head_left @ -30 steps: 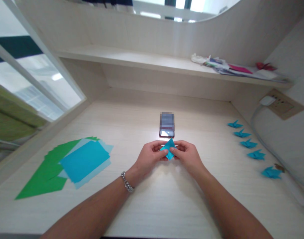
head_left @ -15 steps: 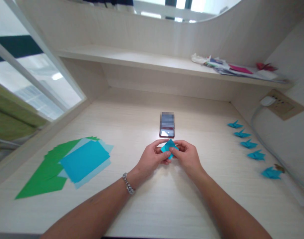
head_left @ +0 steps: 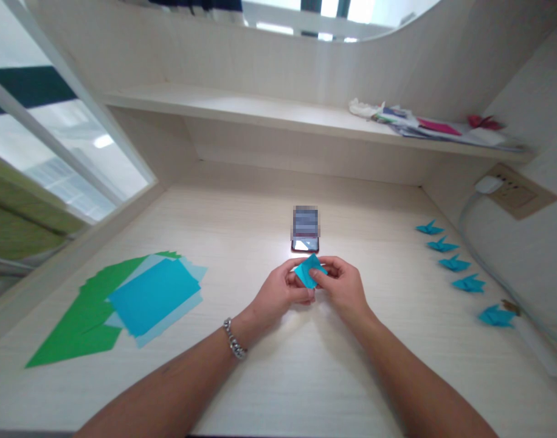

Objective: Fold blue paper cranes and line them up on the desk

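Note:
A small folded square of blue paper (head_left: 309, 267) is held between my two hands, one corner pointing away from me. My right hand (head_left: 343, 281) pinches it, thumb on its face and fingers behind. My left hand (head_left: 281, 289) has its fingers curled behind the left side of the paper, and its thumb lies just below the lower corner. Just beyond the paper, a phone (head_left: 305, 244) lies on the desk, its upper part blurred out. Some of the fingertips are hidden behind the paper.
Blue paper sheets (head_left: 157, 295) lie on green sheets (head_left: 89, 313) at the left. Several folded blue paper cranes (head_left: 454, 263) stand in a row at the right, near a cable (head_left: 481, 258) from a wall socket (head_left: 518, 190). Papers (head_left: 438, 126) rest on the shelf (head_left: 260, 109).
My left thumb has come off the face of the paper and moved down below its lower corner. My right hand keeps its pinch in nearly the same place.

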Demonstrator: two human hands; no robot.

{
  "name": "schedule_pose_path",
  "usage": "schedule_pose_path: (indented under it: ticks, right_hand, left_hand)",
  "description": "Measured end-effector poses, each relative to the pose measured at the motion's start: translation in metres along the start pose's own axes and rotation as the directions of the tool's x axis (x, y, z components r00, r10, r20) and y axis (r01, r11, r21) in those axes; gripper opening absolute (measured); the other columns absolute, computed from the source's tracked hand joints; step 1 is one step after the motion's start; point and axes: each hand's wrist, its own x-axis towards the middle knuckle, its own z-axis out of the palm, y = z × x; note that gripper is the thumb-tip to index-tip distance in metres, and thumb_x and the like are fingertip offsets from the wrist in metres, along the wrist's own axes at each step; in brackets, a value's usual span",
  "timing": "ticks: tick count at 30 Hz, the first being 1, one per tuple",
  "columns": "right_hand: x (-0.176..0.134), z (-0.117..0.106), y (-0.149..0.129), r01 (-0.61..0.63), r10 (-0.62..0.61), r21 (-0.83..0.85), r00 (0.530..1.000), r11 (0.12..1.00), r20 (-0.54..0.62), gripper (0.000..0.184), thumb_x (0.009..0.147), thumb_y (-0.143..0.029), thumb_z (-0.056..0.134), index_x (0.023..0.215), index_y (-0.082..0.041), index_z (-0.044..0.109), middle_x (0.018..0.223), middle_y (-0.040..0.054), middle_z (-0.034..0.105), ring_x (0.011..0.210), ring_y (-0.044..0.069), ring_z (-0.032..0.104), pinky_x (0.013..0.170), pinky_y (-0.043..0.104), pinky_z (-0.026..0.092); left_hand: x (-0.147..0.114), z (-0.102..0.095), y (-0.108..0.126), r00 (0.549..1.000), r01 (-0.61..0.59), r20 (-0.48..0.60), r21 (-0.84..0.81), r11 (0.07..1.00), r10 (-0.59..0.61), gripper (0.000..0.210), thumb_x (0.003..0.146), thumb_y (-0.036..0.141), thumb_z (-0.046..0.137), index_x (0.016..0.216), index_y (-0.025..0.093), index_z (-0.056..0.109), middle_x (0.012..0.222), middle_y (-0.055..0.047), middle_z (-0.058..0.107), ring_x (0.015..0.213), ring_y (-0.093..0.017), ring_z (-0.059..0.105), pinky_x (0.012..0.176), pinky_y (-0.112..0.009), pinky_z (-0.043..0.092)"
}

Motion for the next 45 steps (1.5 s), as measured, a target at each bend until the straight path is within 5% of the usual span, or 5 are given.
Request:
schedule_pose_path:
  ticks: [10, 20, 23, 32, 45]
  right_hand:
    - [-0.001, -0.001, 0.000, 0.002, -0.002, 0.017, 1.000, 1.000, 0.025, 0.032, 0.066, -0.027, 0.074, 0.094, -0.015, 0.067, 0.074, 0.0045, 0.072, 0.062, 0.017, 0.065, 0.059, 0.029, 0.052]
    - [0.001, -0.002, 0.000, 0.008, -0.008, 0.000, 1.000, 1.000, 0.021, 0.029, 0.065, -0.026, 0.075, 0.091, -0.016, 0.069, 0.077, 0.0053, 0.072, 0.067, 0.019, 0.066, 0.062, 0.030, 0.053]
    - [0.001, -0.003, 0.001, -0.024, 0.023, 0.040, 1.000, 0.999, 0.021, 0.031, 0.065, -0.029, 0.076, 0.092, -0.016, 0.068, 0.073, 0.0039, 0.071, 0.064, 0.017, 0.065, 0.060, 0.029, 0.053]
    - [0.004, -0.010, -0.001, -0.160, 0.149, 0.092, 0.982, 0.983, 0.117, 0.026, 0.065, -0.031, 0.074, 0.088, -0.018, 0.074, 0.080, 0.0049, 0.072, 0.068, 0.017, 0.066, 0.060, 0.029, 0.055]
    - [0.002, -0.010, -0.005, -0.194, 0.175, 0.141, 0.975, 0.971, 0.135, 0.022, 0.060, -0.031, 0.079, 0.075, -0.016, 0.072, 0.073, 0.0052, 0.070, 0.066, 0.018, 0.065, 0.066, 0.034, 0.055]
  left_hand:
    - [0.002, -0.002, 0.003, 0.998, 0.062, 0.025, -0.055, 0.997, -0.061, 0.040, 0.074, 0.021, 0.070, 0.110, 0.012, 0.056, 0.080, -0.007, 0.066, 0.061, -0.015, 0.064, 0.061, -0.030, 0.052]
    - [0.001, -0.006, 0.003, 0.999, 0.007, 0.049, 0.029, 1.000, -0.008, 0.061, 0.062, 0.010, 0.078, 0.118, 0.014, 0.055, 0.082, -0.005, 0.067, 0.071, -0.016, 0.064, 0.069, -0.032, 0.052]
    - [0.004, -0.010, 0.007, 0.999, -0.024, -0.020, 0.024, 0.999, 0.025, 0.056, 0.070, 0.019, 0.075, 0.122, 0.016, 0.055, 0.080, -0.005, 0.067, 0.074, -0.017, 0.065, 0.072, -0.034, 0.053]
    - [0.009, -0.015, 0.007, 0.987, -0.056, -0.152, -0.025, 0.998, 0.052, 0.016, 0.071, 0.019, 0.072, 0.085, 0.012, 0.068, 0.080, -0.006, 0.069, 0.071, -0.016, 0.064, 0.067, -0.031, 0.056]
    - [0.008, -0.011, 0.008, 0.986, -0.063, -0.156, 0.002, 0.998, 0.063, 0.008, 0.068, 0.014, 0.068, 0.076, 0.013, 0.069, 0.073, -0.004, 0.067, 0.067, -0.013, 0.061, 0.065, -0.028, 0.052]
